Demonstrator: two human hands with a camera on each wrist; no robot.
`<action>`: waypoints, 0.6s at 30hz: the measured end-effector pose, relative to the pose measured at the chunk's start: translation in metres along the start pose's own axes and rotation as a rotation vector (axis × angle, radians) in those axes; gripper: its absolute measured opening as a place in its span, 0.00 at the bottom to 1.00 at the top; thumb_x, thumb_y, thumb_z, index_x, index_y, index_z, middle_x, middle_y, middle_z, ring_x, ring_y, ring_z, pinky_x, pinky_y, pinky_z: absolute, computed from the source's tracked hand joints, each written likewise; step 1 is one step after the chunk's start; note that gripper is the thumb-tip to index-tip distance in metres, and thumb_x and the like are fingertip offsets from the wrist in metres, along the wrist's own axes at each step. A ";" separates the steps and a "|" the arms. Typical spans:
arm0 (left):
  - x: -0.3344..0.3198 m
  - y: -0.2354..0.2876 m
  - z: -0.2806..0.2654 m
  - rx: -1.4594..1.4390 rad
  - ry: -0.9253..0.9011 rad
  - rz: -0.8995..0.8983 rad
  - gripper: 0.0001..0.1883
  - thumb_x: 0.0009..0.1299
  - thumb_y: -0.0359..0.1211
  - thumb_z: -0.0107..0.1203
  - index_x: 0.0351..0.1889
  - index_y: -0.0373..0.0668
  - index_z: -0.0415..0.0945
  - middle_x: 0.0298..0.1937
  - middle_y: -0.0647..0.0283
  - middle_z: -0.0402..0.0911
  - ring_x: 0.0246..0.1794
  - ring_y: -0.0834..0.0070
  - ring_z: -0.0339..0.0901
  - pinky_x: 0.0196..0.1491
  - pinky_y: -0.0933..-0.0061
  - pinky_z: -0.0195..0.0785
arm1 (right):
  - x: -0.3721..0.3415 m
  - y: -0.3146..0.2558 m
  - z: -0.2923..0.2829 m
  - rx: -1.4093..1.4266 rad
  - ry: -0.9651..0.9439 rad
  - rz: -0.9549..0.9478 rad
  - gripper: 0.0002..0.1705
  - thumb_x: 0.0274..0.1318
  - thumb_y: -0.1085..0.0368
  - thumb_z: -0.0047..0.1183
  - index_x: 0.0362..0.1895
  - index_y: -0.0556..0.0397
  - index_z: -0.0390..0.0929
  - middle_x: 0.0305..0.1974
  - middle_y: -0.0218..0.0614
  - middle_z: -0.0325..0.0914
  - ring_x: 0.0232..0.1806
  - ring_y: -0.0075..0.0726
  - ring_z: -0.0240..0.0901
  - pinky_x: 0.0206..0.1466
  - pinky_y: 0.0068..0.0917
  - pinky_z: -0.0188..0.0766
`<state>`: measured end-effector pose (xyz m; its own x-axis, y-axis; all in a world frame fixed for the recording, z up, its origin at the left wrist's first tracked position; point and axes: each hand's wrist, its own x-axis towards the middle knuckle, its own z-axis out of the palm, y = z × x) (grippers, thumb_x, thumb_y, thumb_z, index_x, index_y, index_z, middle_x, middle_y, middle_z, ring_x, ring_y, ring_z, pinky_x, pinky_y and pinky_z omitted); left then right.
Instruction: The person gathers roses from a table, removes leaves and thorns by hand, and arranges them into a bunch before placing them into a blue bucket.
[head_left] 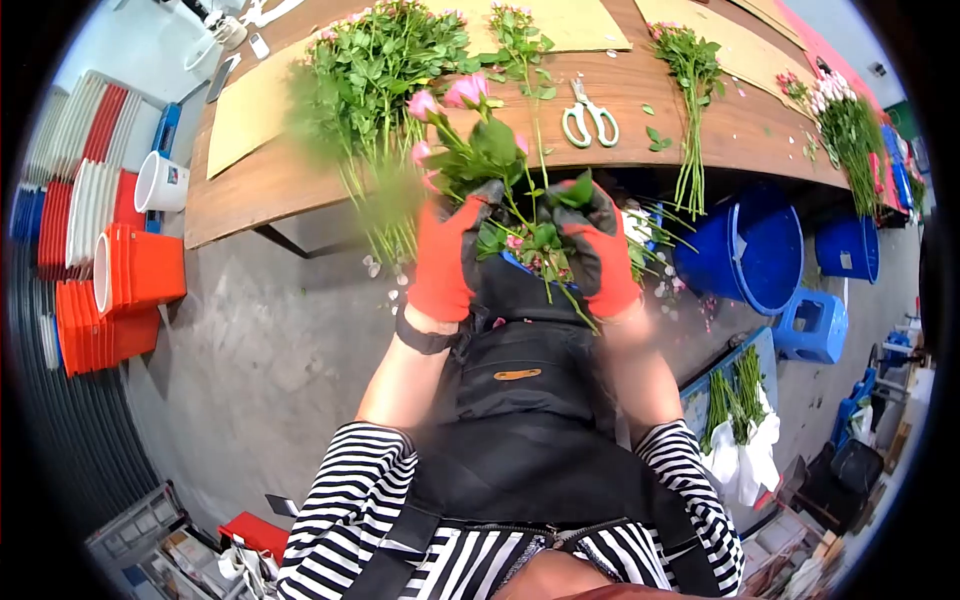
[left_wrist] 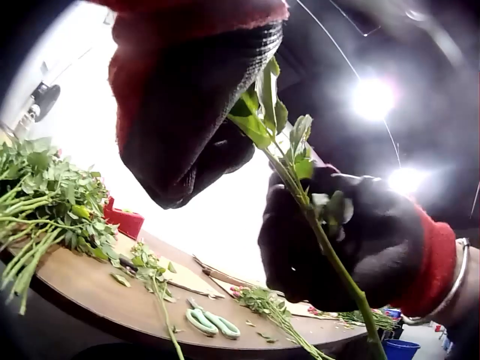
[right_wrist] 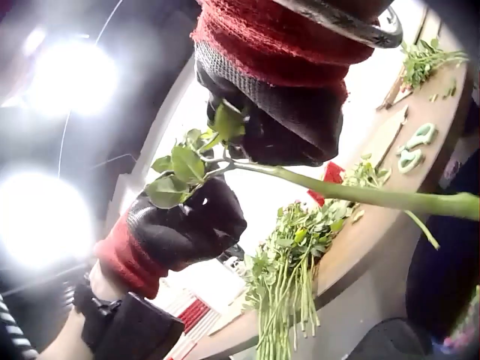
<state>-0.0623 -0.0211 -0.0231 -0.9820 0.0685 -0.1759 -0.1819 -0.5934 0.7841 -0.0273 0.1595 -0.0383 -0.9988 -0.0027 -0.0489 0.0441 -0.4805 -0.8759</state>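
My left hand [head_left: 450, 250], in a red glove with black palm, grips a leafy stem beneath several pink roses [head_left: 467, 92]. In the left wrist view, the green stem [left_wrist: 326, 244] slants down from the left hand's curled fingers and passes in front of the right hand. My right hand [head_left: 600, 250], gloved alike, curls at the same stem, with a green leaf [head_left: 575, 190] by its fingertips. In the right wrist view, leaves [right_wrist: 184, 169] fan out between the two hands, and the bare lower stem [right_wrist: 360, 193] runs off to the right.
On the wooden table [head_left: 240, 215] lie a large heap of leafy roses [head_left: 375, 70], green-handled scissors [head_left: 590, 118] and a smaller bunch [head_left: 692, 70]. A blue bucket [head_left: 750, 245] and a blue stool [head_left: 815, 325] stand at the right. Orange crates [head_left: 150, 265] are stacked at the left.
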 end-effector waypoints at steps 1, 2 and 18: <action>0.001 0.004 -0.002 0.000 -0.019 0.033 0.19 0.70 0.28 0.55 0.58 0.36 0.69 0.50 0.60 0.80 0.45 0.73 0.80 0.46 0.73 0.75 | -0.006 -0.001 0.001 0.150 -0.052 0.002 0.18 0.48 0.72 0.53 0.47 0.57 0.74 0.43 0.36 0.77 0.46 0.32 0.74 0.51 0.29 0.74; 0.002 0.007 -0.005 0.001 -0.039 0.063 0.16 0.72 0.29 0.54 0.57 0.36 0.71 0.50 0.60 0.80 0.45 0.73 0.80 0.46 0.73 0.76 | -0.013 0.000 -0.004 0.329 -0.140 0.064 0.19 0.44 0.73 0.52 0.45 0.58 0.75 0.43 0.35 0.77 0.47 0.32 0.74 0.53 0.28 0.72; 0.003 -0.002 -0.013 0.094 0.153 0.116 0.24 0.65 0.24 0.60 0.59 0.37 0.68 0.54 0.60 0.76 0.50 0.72 0.75 0.53 0.71 0.70 | -0.029 0.013 0.014 -1.032 -0.011 -0.021 0.33 0.50 0.58 0.65 0.59 0.57 0.71 0.53 0.48 0.76 0.56 0.48 0.73 0.60 0.37 0.67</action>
<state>-0.0646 -0.0303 -0.0329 -0.9789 -0.1226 -0.1637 -0.0788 -0.5126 0.8550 0.0020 0.1405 -0.0417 -0.9995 -0.0139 -0.0290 0.0180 0.5065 -0.8621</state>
